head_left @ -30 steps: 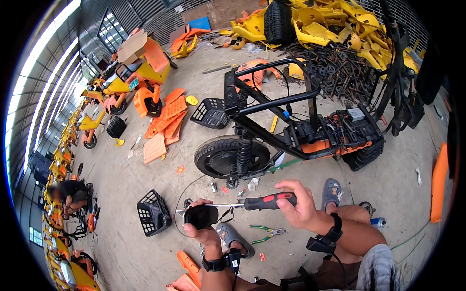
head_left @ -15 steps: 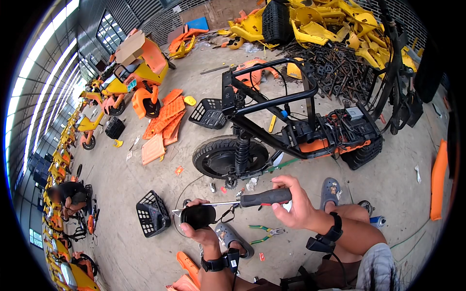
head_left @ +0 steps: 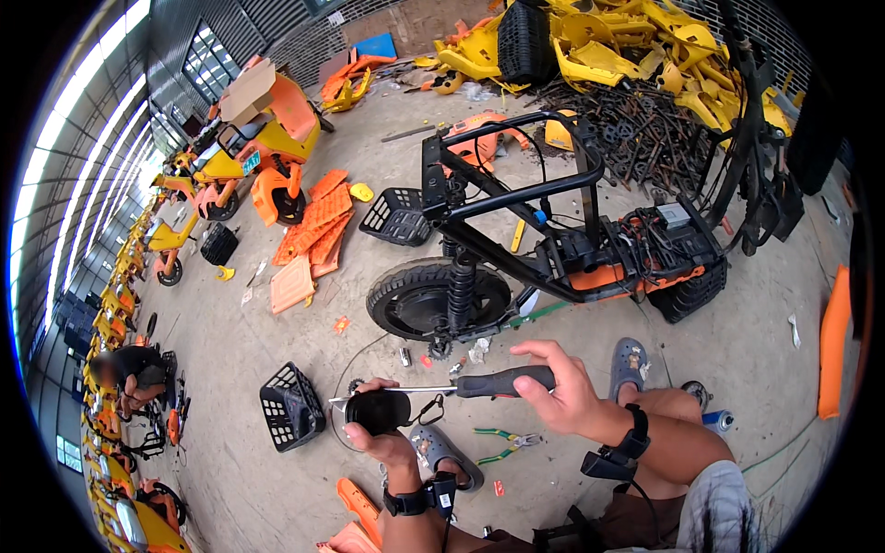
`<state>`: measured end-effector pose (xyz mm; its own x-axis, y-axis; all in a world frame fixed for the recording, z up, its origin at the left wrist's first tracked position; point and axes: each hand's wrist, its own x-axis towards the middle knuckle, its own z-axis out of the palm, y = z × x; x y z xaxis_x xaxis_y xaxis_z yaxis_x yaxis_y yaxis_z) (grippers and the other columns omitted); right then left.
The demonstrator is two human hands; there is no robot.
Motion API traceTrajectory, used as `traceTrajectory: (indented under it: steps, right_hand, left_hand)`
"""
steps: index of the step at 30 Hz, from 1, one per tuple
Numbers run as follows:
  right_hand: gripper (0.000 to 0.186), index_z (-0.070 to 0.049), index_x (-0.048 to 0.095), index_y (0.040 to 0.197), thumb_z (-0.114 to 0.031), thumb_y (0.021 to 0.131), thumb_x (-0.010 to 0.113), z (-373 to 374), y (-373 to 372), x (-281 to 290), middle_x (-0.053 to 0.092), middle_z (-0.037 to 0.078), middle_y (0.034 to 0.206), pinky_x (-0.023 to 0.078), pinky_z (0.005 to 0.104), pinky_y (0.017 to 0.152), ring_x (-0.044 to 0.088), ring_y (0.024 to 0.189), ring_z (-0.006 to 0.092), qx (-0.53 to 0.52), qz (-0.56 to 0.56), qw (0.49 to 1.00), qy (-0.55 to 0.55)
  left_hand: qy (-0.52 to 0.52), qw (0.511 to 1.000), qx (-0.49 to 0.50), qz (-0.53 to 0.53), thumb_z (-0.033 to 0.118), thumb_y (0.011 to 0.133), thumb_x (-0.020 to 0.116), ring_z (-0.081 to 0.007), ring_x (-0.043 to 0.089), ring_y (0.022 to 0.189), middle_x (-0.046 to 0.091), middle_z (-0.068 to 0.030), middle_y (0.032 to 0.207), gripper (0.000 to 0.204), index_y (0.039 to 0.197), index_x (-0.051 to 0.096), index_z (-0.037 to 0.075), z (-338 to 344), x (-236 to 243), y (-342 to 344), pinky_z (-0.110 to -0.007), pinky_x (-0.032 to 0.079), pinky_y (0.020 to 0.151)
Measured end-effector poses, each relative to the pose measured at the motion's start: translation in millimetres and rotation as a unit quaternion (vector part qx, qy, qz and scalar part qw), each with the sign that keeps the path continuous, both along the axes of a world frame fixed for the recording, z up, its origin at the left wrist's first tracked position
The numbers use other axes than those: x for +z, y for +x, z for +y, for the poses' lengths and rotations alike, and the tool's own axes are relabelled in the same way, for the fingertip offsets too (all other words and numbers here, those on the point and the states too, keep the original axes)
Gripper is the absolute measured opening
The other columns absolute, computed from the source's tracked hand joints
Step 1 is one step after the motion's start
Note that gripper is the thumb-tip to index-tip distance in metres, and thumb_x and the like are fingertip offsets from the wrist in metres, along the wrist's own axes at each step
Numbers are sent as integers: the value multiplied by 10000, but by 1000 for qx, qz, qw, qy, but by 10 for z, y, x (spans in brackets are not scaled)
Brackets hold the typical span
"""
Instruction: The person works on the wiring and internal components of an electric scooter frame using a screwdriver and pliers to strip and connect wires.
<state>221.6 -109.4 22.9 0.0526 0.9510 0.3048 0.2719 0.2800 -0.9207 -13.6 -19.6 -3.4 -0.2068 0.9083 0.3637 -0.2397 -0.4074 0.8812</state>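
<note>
My left hand (head_left: 383, 443) grips a glossy black rounded part (head_left: 384, 414), with a small black loop hanging beside it. My right hand (head_left: 573, 403) is closed on the dark grey-and-red handle of a screwdriver (head_left: 493, 384), whose steel shaft lies across the top of that part. Below them, green-handled pliers (head_left: 501, 433) rest on the concrete between my sandaled feet (head_left: 629, 369), and a spray can (head_left: 717, 421) is at my right.
A stripped black scooter frame (head_left: 516, 207) with wheel stands ahead. Black baskets (head_left: 284, 401), orange panels (head_left: 323, 235) and a pile of yellow body parts (head_left: 627, 51) surround it. At left, a crouching co-worker (head_left: 138, 373) is beside rows of scooters (head_left: 129, 502).
My right hand and the screwdriver have moved slightly left, and the handle looks turned, with less red showing. Both hands keep their hold.
</note>
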Motion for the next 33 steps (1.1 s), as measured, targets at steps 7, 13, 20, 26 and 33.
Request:
traceTrajectory:
  steps: [7,13,20,26,33]
  right_hand:
    - [519,-23,426,1314,-194,889,671,17,-103,-84,663,151,942,511,325,662,653,730,208,-46,-1,993,106]
    - [561,-48,381,1352,-194,887,658,70,-36,-34,649,130,1002,521,329,719,652,778,184,-43,20,996,78]
    - [384,-49,447,1259,-222,949,596,89,-17,-82,624,44,798,466,293,598,601,652,129,-53,116,988,-83]
    - [293,-38,506,1185,-216,966,581,108,23,-43,639,118,947,515,329,707,651,798,212,-104,33,992,68]
    - [396,-59,470,1241,-252,934,629,54,58,54,667,116,924,509,325,656,646,711,216,-73,3,997,-24]
  left_hand:
    - [3,1000,-21,-6,686,867,386,-288,587,876,585,-155,922,723,1024,550,0,-8,14,-40,-399,473,820]
    - [3,999,-33,-25,661,893,424,-253,593,873,586,-134,945,683,1060,546,11,36,-69,-19,-359,487,796]
    - [-17,999,4,41,615,915,385,-190,593,812,610,-121,912,667,968,596,-16,61,-118,25,-288,483,713]
    - [-52,998,-7,36,598,933,368,-151,585,735,615,-91,846,663,967,599,-23,55,-88,79,-249,469,628]
    - [-48,998,30,42,561,948,399,-132,575,671,601,-66,781,613,956,613,-13,37,-26,152,-246,452,578]
